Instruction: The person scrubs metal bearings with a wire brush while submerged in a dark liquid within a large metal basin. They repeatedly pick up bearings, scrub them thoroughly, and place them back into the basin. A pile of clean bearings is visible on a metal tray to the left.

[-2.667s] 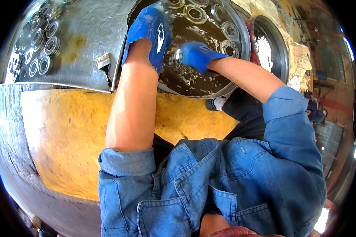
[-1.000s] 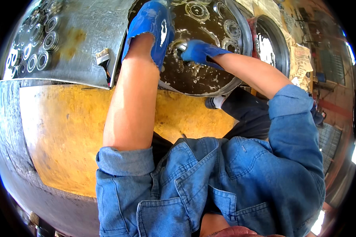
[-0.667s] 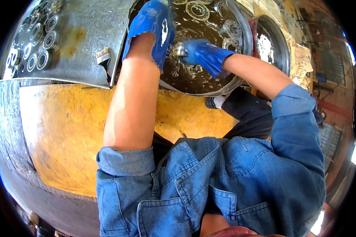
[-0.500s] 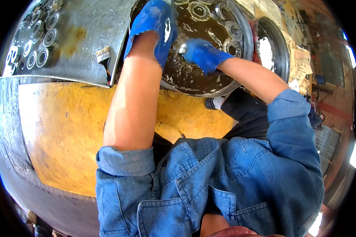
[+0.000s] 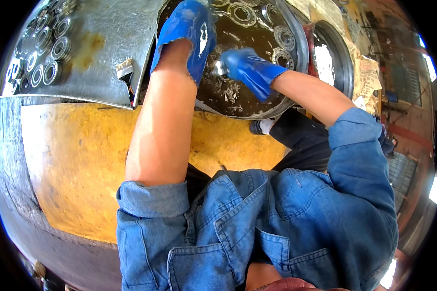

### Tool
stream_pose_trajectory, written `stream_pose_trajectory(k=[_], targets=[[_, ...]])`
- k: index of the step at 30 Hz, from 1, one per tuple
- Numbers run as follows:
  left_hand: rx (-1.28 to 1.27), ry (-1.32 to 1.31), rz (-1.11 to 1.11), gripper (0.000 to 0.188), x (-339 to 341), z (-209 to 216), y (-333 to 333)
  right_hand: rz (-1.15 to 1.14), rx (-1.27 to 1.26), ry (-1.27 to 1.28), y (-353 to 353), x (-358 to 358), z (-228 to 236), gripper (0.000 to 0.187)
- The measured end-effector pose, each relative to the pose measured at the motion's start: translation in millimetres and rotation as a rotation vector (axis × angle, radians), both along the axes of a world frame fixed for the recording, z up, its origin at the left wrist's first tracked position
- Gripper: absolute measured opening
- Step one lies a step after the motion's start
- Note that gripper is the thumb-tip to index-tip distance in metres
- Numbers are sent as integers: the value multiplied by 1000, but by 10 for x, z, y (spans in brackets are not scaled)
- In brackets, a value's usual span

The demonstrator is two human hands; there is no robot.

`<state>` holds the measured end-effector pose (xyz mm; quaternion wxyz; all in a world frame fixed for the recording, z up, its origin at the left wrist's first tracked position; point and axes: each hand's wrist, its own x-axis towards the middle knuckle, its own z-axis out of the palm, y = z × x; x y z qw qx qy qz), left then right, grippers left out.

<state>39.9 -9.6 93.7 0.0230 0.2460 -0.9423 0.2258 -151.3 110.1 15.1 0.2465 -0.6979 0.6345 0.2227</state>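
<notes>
Right hand [image 5: 243,63], blue-gloved, closed around shiny metal piece [image 5: 220,68], blurred, over dark liquid in round basin [image 5: 302,46]. Left hand [image 5: 190,29], also gloved, at basin's left side; fingers out of sight, grip cannot be told. Work looks partway: one piece in hand; several ring-shaped bearings [image 5: 241,15] in basin, apparently left to handle. More bearings grouped on metal tray [image 5: 114,41] at left; whether finished, unclear. Brush [image 5: 125,73] lies near tray's right edge, unheld.

Yellow floor [image 5: 77,165] meets grey floor [image 5: 70,252]; bright light [image 5: 435,190] shows far right.
</notes>
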Motion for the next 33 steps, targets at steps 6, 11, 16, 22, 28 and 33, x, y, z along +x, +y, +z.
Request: stream_pose_trajectory(k=[6, 11, 16, 22, 28, 33], targets=[[12, 10, -5, 37, -32, 15, 0, -13, 71, 117, -81, 142, 187, 23], [34, 12, -8, 38, -2, -2, 49, -186, 71, 43, -14, 320, 331, 22], [48, 34, -25, 38, -29, 7, 66, 23, -218, -191, 180, -179, -59, 19], [86, 52, -1, 38, 35, -53, -43, -152, -78, -330, 54, 13, -120, 19], [132, 88, 3, 39, 10, -43, -77, -165, 36, 75, 16, 130, -74, 21], [168, 115, -3, 39, -14, -55, -60, -171, 42, 217, -38, 203, 40, 27]])
